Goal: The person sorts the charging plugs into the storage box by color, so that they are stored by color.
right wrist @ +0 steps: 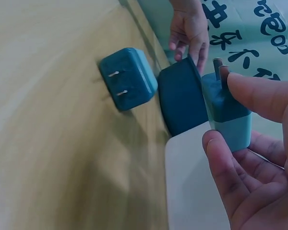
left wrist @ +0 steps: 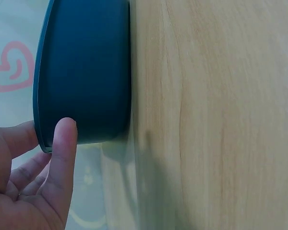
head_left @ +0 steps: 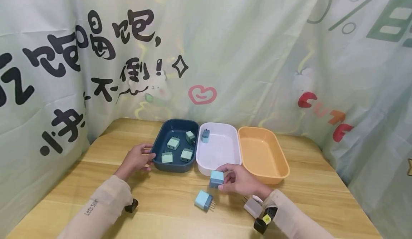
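Note:
My right hand holds a two-tone blue charger plug between thumb and fingers, just in front of the white bin. In the right wrist view, the thumb lies by the metal prongs of this plug. A second blue charger plug lies on the table below it, prongs to the right. My left hand grips the left rim of the dark blue bin, thumb against the outer wall in the left wrist view. Several pale green charger plugs lie inside that bin.
Another blue plug sits in the white bin's back left corner. An orange bin stands at the right end of the row. Near my right wrist lies a white charger plug, partly covered by the sleeve. A printed curtain hangs behind the table.

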Available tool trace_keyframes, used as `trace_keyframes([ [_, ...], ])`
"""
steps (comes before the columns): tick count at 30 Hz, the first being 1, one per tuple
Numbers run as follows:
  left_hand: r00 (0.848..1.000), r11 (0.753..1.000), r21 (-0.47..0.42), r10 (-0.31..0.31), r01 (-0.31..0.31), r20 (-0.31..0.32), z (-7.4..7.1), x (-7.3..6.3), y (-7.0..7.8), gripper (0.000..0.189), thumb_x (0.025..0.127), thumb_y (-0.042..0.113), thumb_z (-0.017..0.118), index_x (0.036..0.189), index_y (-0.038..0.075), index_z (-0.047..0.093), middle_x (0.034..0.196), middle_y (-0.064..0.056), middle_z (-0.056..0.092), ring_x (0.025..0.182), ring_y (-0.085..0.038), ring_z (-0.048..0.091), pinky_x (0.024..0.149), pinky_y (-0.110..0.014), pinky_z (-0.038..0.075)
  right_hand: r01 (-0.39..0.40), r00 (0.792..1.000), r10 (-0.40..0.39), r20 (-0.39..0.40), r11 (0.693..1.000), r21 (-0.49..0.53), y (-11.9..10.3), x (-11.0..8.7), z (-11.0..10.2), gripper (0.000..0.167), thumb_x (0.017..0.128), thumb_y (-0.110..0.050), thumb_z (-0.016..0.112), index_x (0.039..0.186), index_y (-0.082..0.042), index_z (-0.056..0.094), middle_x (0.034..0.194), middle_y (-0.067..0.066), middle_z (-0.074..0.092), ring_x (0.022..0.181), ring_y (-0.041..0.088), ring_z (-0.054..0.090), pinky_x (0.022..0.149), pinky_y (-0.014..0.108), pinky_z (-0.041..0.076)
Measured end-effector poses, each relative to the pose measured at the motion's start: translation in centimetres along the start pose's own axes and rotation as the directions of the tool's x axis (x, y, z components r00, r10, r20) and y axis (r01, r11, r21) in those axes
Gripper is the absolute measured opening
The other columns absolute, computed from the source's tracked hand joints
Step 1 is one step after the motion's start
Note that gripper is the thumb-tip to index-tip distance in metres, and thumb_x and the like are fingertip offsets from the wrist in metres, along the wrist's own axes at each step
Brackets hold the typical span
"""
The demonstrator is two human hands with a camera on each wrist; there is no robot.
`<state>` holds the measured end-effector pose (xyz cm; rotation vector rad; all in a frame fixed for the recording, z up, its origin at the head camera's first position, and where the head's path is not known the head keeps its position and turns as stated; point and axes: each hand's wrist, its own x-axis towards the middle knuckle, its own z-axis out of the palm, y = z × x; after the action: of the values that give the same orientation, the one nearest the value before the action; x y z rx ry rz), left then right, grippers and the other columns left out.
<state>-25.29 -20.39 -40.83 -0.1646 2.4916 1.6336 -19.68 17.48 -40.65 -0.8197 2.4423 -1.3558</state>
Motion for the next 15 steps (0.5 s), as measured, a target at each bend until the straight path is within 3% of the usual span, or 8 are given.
trace_keyframes([
  [15,1.000,1.000,0.006,0.002,-0.002,-0.002,0.0,0.0,0.0,0.049,0.096,0.005,0.059,0.142,0.003,0.042,0.134,-0.028,0.047,0.081,-0.026,0.065,0.060,-0.035,0.058,-0.012,1.000,0.012,0.000,0.999,0.048,-0.8,1.8,-1.7,0.040,0.084,-0.011,0.077,0.118,0.000,0.060,0.097,0.009,0.060,0.080,0.020,0.060,0.070,0.025,0.052],
])
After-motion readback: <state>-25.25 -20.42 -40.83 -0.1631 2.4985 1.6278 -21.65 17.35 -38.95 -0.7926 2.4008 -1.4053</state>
